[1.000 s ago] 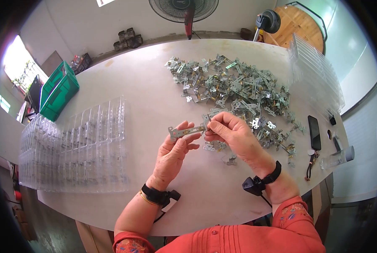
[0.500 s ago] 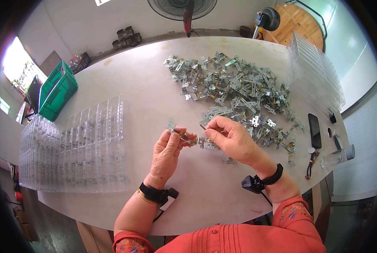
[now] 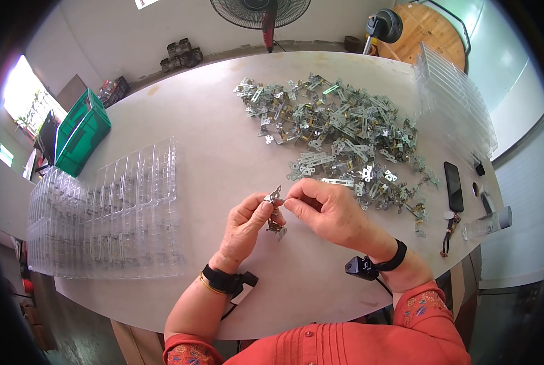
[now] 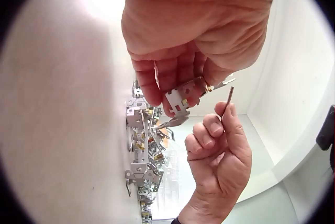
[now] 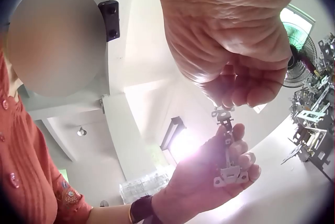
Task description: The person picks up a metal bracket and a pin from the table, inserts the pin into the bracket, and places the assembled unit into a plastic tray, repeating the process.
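Note:
A stamped metal bracket (image 3: 275, 193) with brass-coloured bits is pinched in my left hand (image 3: 242, 228), between thumb and fingers. In the head view it stands roughly on end, its eared plate uppermost. My right hand (image 3: 336, 213) pinches a thin metal rod (image 4: 229, 101) between thumb and forefinger, the other fingers curled in. In the left wrist view the rod's free end points up beside the bracket (image 4: 183, 96). The right fingertips are close to the bracket's upper end in the head view. Beyond the hands lies a heap of similar metal brackets (image 3: 345, 121).
Clear compartment trays (image 3: 176, 173) holding brackets stand on the left of the table (image 3: 193, 115), near a green crate (image 3: 80, 137). To the right are a stack of clear trays (image 3: 454, 103), a phone (image 3: 453, 188) and a clear bottle (image 3: 491, 224). A fan (image 3: 263, 12) stands beyond.
The bracket, lying crosswise at both hands a second ago, has been turned on end in my left hand. My right hand drew away from it, showing the rod, then came back close.

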Motion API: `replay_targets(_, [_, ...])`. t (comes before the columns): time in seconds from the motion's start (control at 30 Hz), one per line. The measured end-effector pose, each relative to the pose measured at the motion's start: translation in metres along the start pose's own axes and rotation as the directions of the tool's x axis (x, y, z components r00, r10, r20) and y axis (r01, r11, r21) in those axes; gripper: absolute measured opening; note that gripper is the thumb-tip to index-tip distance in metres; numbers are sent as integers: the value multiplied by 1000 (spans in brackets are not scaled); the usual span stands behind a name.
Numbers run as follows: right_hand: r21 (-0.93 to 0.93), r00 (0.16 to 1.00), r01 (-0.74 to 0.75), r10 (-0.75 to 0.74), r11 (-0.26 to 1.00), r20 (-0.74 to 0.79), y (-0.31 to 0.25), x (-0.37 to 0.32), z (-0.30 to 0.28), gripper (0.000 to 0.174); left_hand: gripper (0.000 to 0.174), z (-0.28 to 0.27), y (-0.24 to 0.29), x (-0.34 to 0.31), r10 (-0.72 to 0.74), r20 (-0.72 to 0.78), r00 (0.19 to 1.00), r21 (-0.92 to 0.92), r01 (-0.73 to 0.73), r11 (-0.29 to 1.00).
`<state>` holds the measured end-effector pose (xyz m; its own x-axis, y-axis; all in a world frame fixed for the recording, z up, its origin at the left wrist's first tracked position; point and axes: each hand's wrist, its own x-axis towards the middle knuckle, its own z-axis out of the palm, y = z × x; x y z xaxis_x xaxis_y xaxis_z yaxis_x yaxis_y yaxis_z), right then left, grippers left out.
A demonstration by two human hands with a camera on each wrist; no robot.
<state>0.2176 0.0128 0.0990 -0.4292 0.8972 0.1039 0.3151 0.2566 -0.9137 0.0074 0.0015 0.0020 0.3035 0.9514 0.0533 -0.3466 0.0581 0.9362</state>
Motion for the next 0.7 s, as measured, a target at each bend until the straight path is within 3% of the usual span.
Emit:
replay_targets(0.2, [-42, 999, 42, -43, 998, -11, 3, 0, -1, 7, 27, 6, 5, -1, -17, -101, 995, 12, 18, 1000])
replay_targets(0.57, [-171, 995, 98, -97, 980, 11, -1, -2, -6, 11, 24, 2, 4, -4, -23, -73, 997, 54, 27, 998])
replay_targets(0.7, [-87, 1000, 6, -4, 996, 17, -6, -3, -5, 13, 21, 4, 3, -5, -39, -53, 998, 91, 44, 995])
